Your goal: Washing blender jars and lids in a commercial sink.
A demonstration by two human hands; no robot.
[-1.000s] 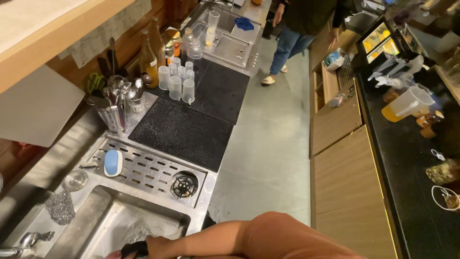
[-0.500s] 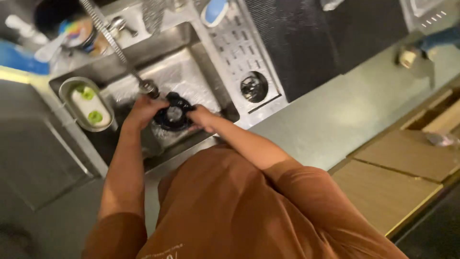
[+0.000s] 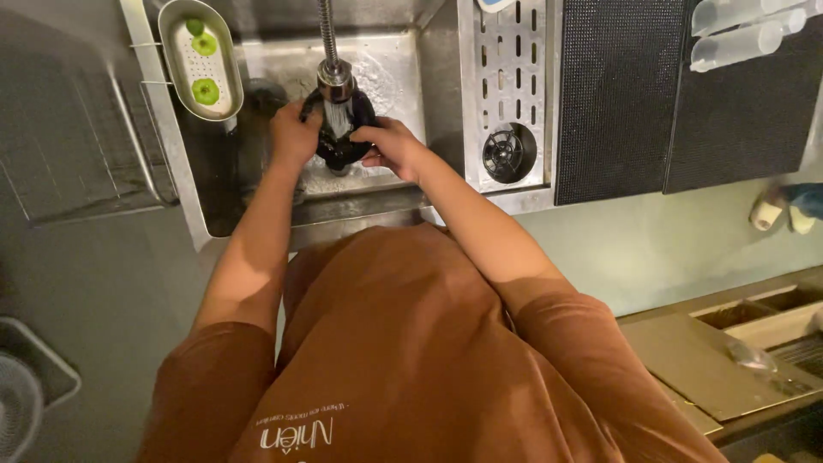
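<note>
A steel sink [image 3: 433, 103] fills the upper middle of the frame, set in a counter. Nearest, low in the frame, an orange-brown shirt [image 3: 411, 360] covers the person's chest. Above it both forearms reach into the basin. The left hand [image 3: 294, 133] and the right hand [image 3: 393, 147] grip a dark round object [image 3: 343, 146] from either side, fingers curled against its edges, under the spray faucet head [image 3: 334, 79]. Farther, at upper left, an oval tray [image 3: 176, 51] holds green pieces [image 3: 206, 90]. At right lie a perforated drain board [image 3: 506, 69] and black mats [image 3: 609, 94].

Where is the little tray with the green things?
The small metal tray hangs on the sink's left edge, upper left in the head view, just beyond the left hand.
</note>
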